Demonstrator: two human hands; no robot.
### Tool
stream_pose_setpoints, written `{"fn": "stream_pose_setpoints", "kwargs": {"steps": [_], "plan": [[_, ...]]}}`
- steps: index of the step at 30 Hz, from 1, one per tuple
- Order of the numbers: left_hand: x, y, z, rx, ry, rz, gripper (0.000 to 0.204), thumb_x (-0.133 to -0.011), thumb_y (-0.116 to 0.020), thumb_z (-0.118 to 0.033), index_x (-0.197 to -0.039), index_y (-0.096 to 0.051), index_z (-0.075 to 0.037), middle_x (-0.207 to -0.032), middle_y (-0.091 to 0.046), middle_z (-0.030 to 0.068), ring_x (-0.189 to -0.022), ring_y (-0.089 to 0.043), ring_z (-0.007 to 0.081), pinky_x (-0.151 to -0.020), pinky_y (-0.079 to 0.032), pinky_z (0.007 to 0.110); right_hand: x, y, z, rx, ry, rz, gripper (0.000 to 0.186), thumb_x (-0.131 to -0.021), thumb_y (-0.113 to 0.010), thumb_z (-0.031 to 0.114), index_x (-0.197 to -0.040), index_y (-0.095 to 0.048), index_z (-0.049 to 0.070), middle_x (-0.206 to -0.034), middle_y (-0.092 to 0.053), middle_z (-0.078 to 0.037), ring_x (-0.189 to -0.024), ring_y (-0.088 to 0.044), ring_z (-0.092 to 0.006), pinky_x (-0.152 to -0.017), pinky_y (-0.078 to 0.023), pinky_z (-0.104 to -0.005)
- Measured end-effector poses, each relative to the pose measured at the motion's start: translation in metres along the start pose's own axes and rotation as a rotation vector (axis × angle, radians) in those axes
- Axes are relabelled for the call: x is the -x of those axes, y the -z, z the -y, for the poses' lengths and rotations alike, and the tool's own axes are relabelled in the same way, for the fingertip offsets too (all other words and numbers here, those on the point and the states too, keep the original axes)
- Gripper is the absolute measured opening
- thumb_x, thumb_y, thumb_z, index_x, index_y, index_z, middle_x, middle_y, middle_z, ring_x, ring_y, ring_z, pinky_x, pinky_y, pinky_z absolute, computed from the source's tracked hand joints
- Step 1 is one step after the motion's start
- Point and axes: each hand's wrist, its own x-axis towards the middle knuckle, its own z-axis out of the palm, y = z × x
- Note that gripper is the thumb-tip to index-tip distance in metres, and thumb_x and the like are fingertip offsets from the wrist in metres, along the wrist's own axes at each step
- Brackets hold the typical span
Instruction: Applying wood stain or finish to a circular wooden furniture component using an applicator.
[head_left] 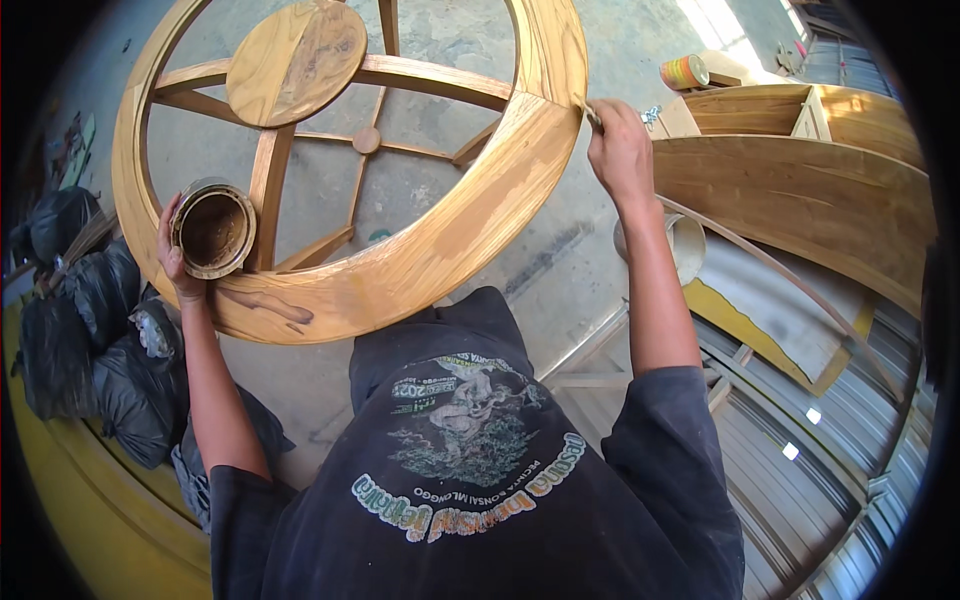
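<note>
In front of me stands a round wooden table frame (400,285) with a wide ring top, spokes and a disc (297,64) at its centre. Part of the ring looks wet and glossy. My left hand (180,255) is wrapped round an open tin (214,228) with brown residue inside, held over the ring's near left side. At the ring's right outer edge, my right hand (620,150) grips a brush (590,113), its tip touching the wood. The fingers hide most of the brush handle.
Black plastic bags (135,390) are heaped at the left. To the right are a curved wooden piece (780,190), a white bucket (688,247) and a yellow-edged board (760,330). An orange and green can (685,72) lies farther back. Below the ring, crossed stretchers meet at a small disc (367,140).
</note>
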Motion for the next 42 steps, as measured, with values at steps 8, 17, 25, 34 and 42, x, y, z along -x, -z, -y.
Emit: {"fn": "stream_pose_setpoints", "kwargs": {"steps": [8, 17, 25, 34, 42], "plan": [[0.002, -0.008, -0.009, 0.047, 0.005, 0.027, 0.094, -0.077, -0.06, -0.054, -0.142, -0.039, 0.01, -0.136, -0.052, 0.0228, -0.126, -0.054, 0.0311, -0.11, -0.041, 0.043, 0.014, -0.02, 0.061, 0.25, -0.138, 0.089, 0.009, -0.084, -0.057, 0.007, -0.087, -0.066, 0.005, -0.084, -0.064, -0.012, -0.084, -0.062, -0.0332, -0.072, -0.043, -0.0452], [0.001, -0.007, -0.007, 0.06, 0.023, 0.041, 0.096, -0.077, -0.06, -0.056, -0.143, -0.038, 0.009, -0.139, -0.05, 0.0212, -0.128, -0.053, 0.0308, -0.112, -0.04, 0.044, 0.066, -0.003, 0.131, 0.051, -0.123, 0.157, 0.015, -0.079, -0.062, 0.004, -0.092, -0.068, 0.002, -0.086, -0.066, -0.013, -0.084, -0.063, -0.0315, -0.076, -0.045, -0.0425], [0.0, -0.005, -0.007, 0.067, -0.001, 0.086, 0.09, -0.08, -0.059, -0.051, -0.144, -0.037, 0.008, -0.14, -0.049, 0.0208, -0.129, -0.052, 0.0302, -0.112, -0.038, 0.043, 0.064, 0.016, 0.047, 0.051, 0.138, -0.003, 0.041, -0.074, -0.061, -0.005, -0.111, -0.071, 0.011, -0.11, -0.069, -0.008, -0.099, -0.06, -0.0322, -0.09, -0.049, -0.041], [-0.001, -0.005, -0.006, 0.059, 0.01, 0.069, 0.094, -0.078, -0.059, -0.056, -0.144, -0.038, 0.008, -0.139, -0.05, 0.0209, -0.127, -0.053, 0.0306, -0.112, -0.039, 0.043, 0.054, -0.002, 0.04, 0.159, 0.079, 0.069, 0.038, -0.078, -0.063, -0.004, -0.112, -0.07, 0.011, -0.114, -0.068, -0.006, -0.103, -0.058, -0.0307, -0.09, -0.047, -0.042], [-0.002, -0.013, -0.012, 0.038, 0.024, 0.042, 0.095, -0.076, -0.061, -0.056, -0.142, -0.039, 0.01, -0.133, -0.056, 0.0219, -0.124, -0.056, 0.03, -0.109, -0.041, 0.041, 0.019, -0.005, 0.046, 0.123, -0.083, -0.002, 0.021, -0.079, -0.057, -0.001, -0.097, -0.067, 0.003, -0.094, -0.065, -0.015, -0.089, -0.06, -0.0366, -0.08, -0.049, -0.0457]]}}
